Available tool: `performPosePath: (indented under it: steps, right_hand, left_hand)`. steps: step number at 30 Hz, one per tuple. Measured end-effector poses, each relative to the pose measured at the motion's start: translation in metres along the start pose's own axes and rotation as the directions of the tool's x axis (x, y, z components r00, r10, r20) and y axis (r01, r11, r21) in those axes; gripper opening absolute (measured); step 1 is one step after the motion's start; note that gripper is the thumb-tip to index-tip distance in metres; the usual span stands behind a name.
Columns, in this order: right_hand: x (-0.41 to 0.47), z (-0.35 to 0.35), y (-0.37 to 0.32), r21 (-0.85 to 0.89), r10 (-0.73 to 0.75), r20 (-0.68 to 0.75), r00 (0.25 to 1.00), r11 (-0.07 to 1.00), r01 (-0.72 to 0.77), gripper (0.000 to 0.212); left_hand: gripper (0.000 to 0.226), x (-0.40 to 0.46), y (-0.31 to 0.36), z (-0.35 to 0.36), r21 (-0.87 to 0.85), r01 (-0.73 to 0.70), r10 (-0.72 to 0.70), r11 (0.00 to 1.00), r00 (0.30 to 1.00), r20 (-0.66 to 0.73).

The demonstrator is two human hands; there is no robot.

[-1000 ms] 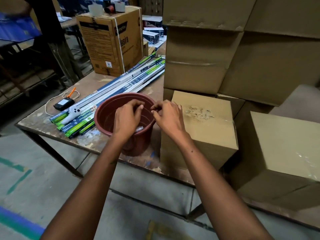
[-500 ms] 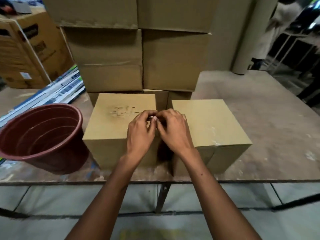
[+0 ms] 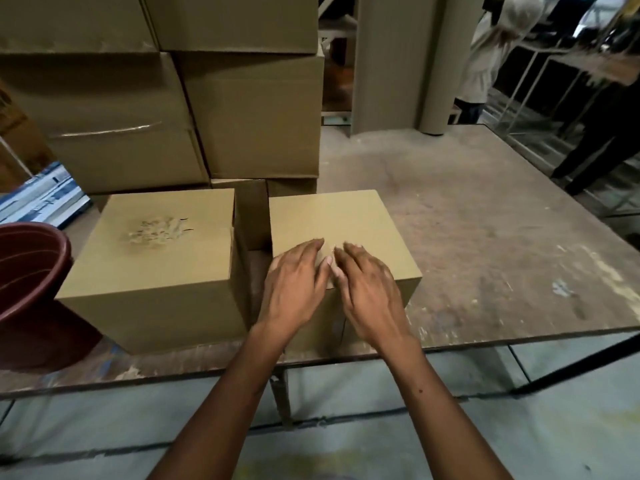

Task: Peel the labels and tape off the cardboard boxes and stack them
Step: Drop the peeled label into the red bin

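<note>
Two small cardboard boxes stand side by side near the table's front edge. The left box (image 3: 156,268) has a torn, scuffed patch on top where a label came off. The right box (image 3: 332,220) has a plain top. My left hand (image 3: 294,289) and my right hand (image 3: 367,289) both lie on the near part of the right box's top, fingers stretched forward, fingertips almost meeting at the middle. Neither hand holds anything that I can see. Behind the two boxes rises a stack of larger cardboard boxes (image 3: 242,109).
A dark red plastic bucket (image 3: 31,289) stands on the table at the left edge. The worn wooden table (image 3: 485,237) stretches bare to the right. Long blue-white packs (image 3: 41,195) lie at far left. A person (image 3: 498,53) stands at the back right.
My view swung right from the bucket to the two boxes. My hands left the bucket, moved across the gap between the boxes, and spread flat on the right box.
</note>
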State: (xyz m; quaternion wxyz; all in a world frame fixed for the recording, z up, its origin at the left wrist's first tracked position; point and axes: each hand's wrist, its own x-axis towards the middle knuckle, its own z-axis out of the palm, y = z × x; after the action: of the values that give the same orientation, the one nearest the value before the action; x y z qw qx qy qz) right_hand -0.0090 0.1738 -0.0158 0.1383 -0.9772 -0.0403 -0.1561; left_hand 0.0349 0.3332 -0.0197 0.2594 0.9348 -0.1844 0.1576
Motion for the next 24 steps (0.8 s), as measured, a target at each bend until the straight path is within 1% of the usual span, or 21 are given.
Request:
performPosePath:
  steps: [1, 3, 7, 8, 11, 14, 17, 20, 24]
  right_hand:
    - [-0.01, 0.002, 0.003, -0.018, 0.006, 0.017, 1.0, 1.0, -0.006, 0.06]
    - [-0.024, 0.006, 0.004, -0.048, -0.011, 0.04, 0.999, 0.999, 0.013, 0.068]
    - [-0.014, 0.002, 0.005, -0.024, -0.1, 0.083, 0.992, 0.994, 0.102, 0.068]
    - [-0.009, 0.001, 0.008, -0.028, -0.104, 0.083, 0.991, 0.994, 0.106, 0.068]
    - [-0.003, 0.001, 0.017, -0.067, -0.058, 0.079, 0.995, 0.996, 0.063, 0.072]
    - [-0.017, 0.005, 0.019, -0.117, -0.003, 0.05, 0.999, 0.993, 0.009, 0.076]
    - [-0.033, 0.005, 0.014, -0.127, 0.031, 0.043, 0.999, 0.992, -0.025, 0.081]
    - [-0.039, 0.003, 0.008, -0.092, 0.003, 0.069, 0.998, 0.996, 0.003, 0.08]
    - [-0.028, 0.0, 0.017, -0.069, -0.05, 0.048, 0.998, 0.996, 0.054, 0.073]
  left_hand:
    - [0.05, -0.001, 0.001, 0.004, 0.091, -0.008, 0.009, 0.996, 1.0, -0.006]
    - [0.051, -0.003, 0.001, 0.009, 0.207, -0.014, 0.018, 0.978, 1.0, -0.016]
    - [0.052, -0.005, -0.002, 0.012, 0.293, -0.032, 0.031, 0.956, 0.999, 0.007]
    - [0.053, -0.005, -0.003, 0.011, 0.306, -0.034, 0.031, 0.952, 0.999, 0.015]
    - [0.057, -0.006, -0.002, 0.008, 0.313, -0.021, 0.012, 0.95, 1.0, 0.029]
    - [0.057, -0.005, -0.001, 0.007, 0.294, -0.012, 0.007, 0.956, 1.0, 0.018]
    - [0.056, -0.005, -0.001, 0.008, 0.281, -0.005, 0.002, 0.96, 1.0, 0.013]
    - [0.057, -0.005, -0.001, 0.009, 0.296, 0.003, -0.011, 0.955, 1.0, 0.024]
    - [0.055, -0.005, -0.002, 0.01, 0.298, 0.015, -0.015, 0.955, 1.0, -0.003]
